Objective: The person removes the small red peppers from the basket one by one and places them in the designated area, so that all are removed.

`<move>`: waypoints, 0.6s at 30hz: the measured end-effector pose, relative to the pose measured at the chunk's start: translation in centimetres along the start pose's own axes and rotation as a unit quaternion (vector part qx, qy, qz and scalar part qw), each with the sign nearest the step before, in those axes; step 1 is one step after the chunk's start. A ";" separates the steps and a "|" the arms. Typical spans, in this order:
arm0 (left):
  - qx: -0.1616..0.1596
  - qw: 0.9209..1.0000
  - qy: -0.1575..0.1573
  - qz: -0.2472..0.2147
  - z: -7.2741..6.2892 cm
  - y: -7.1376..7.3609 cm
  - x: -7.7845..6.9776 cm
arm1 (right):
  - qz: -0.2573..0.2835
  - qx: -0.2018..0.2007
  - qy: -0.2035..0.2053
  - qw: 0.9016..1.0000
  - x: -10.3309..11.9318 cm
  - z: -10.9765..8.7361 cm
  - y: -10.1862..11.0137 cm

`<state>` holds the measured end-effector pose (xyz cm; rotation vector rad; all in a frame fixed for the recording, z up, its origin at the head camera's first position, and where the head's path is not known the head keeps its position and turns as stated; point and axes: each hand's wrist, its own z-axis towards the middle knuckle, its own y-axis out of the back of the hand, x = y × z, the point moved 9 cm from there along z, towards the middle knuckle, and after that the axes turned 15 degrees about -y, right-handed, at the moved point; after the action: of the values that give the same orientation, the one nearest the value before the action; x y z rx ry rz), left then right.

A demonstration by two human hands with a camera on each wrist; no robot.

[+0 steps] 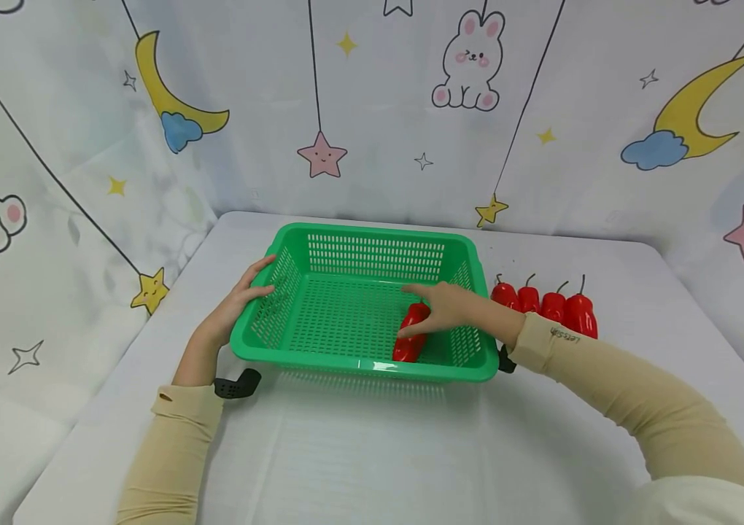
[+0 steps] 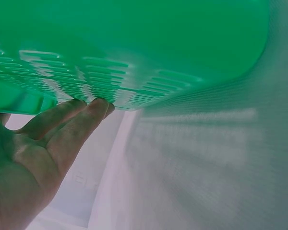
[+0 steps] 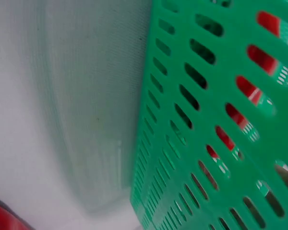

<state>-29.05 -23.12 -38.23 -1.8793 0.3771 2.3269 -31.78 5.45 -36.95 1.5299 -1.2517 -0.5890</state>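
Note:
A green plastic basket (image 1: 372,369) with slotted walls stands on the white table. My left hand (image 1: 234,306) holds its left rim, thumb and a finger over the edge. In the left wrist view, other fingers (image 2: 77,122) reach under the rim to the outer wall. Inside the basket, toward its front right, lies a red bell-type pepper (image 1: 409,348), long and glossy. Over it my right hand (image 1: 447,306) spreads its fingers, the thumb overlapping the pepper. Red also shows through the slots of the basket wall (image 3: 221,115) in the right wrist view; the right hand is hidden there.
Several red peppers (image 1: 578,315) with dark stems stand in a row on the table, right of the basket and partly behind my right forearm. A white cloth backdrop (image 1: 385,182) with cartoon drawings hangs behind the table (image 1: 359,452).

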 end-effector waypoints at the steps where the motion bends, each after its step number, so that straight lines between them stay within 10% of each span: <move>1: -0.001 1.000 0.000 0.001 0.0 0.0 0.0 | -0.001 0.001 -0.001 1.000 0.0 0.0 -0.2; 18: 0.003 1.000 -0.007 0.009 0.0 0.0 -0.1 | -0.029 0.047 -0.022 0.998 -0.1 1.1 -2.6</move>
<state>-29.05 -23.06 -38.17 -1.8635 0.4012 2.3468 -31.65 4.98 -39.72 1.6433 -1.2887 -0.6114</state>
